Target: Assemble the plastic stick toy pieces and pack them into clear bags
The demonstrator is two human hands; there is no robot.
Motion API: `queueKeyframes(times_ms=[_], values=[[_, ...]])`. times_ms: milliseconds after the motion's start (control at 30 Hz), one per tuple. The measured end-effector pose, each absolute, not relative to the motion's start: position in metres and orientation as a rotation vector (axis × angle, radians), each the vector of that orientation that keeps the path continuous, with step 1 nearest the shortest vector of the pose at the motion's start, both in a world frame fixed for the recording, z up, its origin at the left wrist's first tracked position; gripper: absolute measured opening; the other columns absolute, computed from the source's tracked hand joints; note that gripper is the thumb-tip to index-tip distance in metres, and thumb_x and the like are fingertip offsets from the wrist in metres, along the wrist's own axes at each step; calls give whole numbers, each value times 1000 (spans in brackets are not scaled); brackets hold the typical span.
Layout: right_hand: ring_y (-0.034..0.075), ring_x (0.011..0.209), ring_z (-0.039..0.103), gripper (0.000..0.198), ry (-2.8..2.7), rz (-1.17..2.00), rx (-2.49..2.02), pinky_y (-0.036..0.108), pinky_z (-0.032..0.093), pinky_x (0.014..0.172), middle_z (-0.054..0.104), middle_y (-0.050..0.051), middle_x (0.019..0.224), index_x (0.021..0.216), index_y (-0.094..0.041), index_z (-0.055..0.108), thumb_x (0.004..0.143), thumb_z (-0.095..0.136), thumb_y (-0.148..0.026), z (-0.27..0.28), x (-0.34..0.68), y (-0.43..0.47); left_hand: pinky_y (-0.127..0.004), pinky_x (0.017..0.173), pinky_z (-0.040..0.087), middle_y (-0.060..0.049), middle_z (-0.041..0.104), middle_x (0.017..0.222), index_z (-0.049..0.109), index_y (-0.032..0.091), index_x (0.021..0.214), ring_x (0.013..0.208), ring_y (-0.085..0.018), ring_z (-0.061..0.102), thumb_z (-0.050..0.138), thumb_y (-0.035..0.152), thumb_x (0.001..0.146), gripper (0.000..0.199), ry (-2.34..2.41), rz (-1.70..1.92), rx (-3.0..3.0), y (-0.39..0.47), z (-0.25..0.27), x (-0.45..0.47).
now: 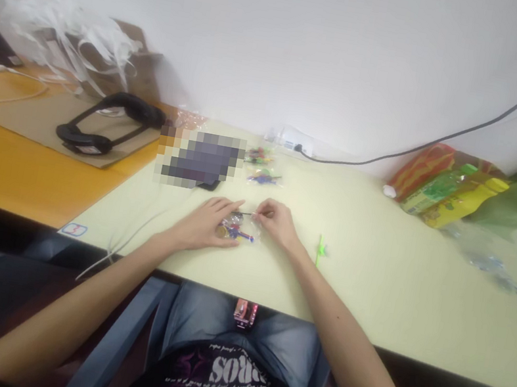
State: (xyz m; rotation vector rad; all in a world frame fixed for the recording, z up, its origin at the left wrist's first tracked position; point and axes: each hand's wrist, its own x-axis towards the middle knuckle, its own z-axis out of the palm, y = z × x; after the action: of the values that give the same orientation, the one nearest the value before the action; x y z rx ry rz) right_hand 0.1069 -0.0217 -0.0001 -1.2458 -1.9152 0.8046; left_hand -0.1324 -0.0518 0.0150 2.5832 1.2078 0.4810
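A small clear plastic bag [243, 237] of colourful little parts, blue, red and yellow among them, lies on the pale table in front of me. My left hand [207, 223] rests at its left side, fingers stretched out and thumb apart around the parts. At the bag's upper right, my right hand [275, 222] is closed in a pinch on the thin plastic. A thin dark strip [243, 213] runs between the two hands; whether it is inside the bag I cannot tell. Off to the right of my right hand lies a bright green plastic piece [319, 249].
Beyond my hands lie more small bags of coloured parts [264, 178] and a dark, pixelated flat object [202, 158]. Drink bottles [462, 201] stand at right. A black cable [412, 144] crosses the wall. On the orange table is a black padded frame [110, 124].
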Motion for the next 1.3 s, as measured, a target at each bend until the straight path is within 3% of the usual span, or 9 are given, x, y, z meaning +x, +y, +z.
queueKeyframes(times_ms=[133, 267, 533, 733, 833, 1000, 1133, 1300], values=[[14, 76, 63, 20, -1898, 853, -1201, 25, 48, 73, 72, 1, 85, 102, -16, 69, 83, 70, -22, 2, 109, -21, -46, 116, 35, -12, 52, 146, 32, 24, 159, 136, -33, 45, 68, 67, 84, 93, 1222, 484, 2579, -52, 14, -132], [13, 71, 59, 8, -1950, 840, -1215, 24, 43, 70, 70, 0, 77, 81, -16, 70, 83, 71, -24, 0, 104, -21, -46, 117, 35, -12, 51, 147, 31, 24, 159, 136, -33, 44, 69, 67, 84, 94, 1229, 481, 2583, -52, 14, -132], [13, 64, 50, 27, -1955, 648, -1379, 26, 33, 65, 60, -3, 65, 67, -18, 58, 81, 77, -31, -3, 90, -15, -47, 116, 36, -12, 51, 147, 33, 24, 159, 136, -34, 45, 69, 67, 83, 94, 1217, 479, 2612, -51, 13, -133], [16, 77, 61, 26, -2151, 487, -1493, 28, 34, 76, 69, -1, 82, 97, -20, 65, 82, 81, -33, 20, 126, -29, -47, 117, 35, -12, 51, 149, 32, 24, 159, 136, -33, 45, 69, 67, 84, 94, 1214, 482, 2618, -51, 12, -135], [20, 83, 65, 19, -2182, 222, -1709, 32, 34, 81, 72, 2, 90, 94, -19, 63, 91, 72, -36, 34, 161, -53, -49, 117, 35, -13, 51, 148, 30, 24, 160, 136, -34, 45, 68, 68, 83, 96, 1232, 486, 2619, -50, 12, -135], [28, 82, 69, 36, -2191, -28, -2161, 38, 34, 80, 74, 11, 85, 92, -16, 63, 96, 63, -52, 40, 196, -100, -50, 121, 28, -13, 48, 151, 28, 24, 161, 138, -34, 42, 69, 68, 83, 98, 1137, 455, 2696, -44, 14, -130], [28, 88, 71, 28, -2196, 14, -2272, 39, 33, 81, 76, 11, 90, 91, -16, 63, 99, 62, -43, 34, 197, -112, -51, 122, 25, -13, 52, 145, 32, 23, 159, 134, -34, 44, 68, 68, 84, 95, 1024, 390, 2753, -32, 16, -116], [25, 86, 70, 15, -2160, 93, -2266, 38, 33, 81, 76, 8, 92, 89, -18, 63, 101, 54, -22, 25, 190, -106, -47, 118, 34, -13, 54, 142, 35, 22, 158, 133, -33, 45, 66, 67, 85, 91, 919, 383, 2723, -10, 20, -98]])
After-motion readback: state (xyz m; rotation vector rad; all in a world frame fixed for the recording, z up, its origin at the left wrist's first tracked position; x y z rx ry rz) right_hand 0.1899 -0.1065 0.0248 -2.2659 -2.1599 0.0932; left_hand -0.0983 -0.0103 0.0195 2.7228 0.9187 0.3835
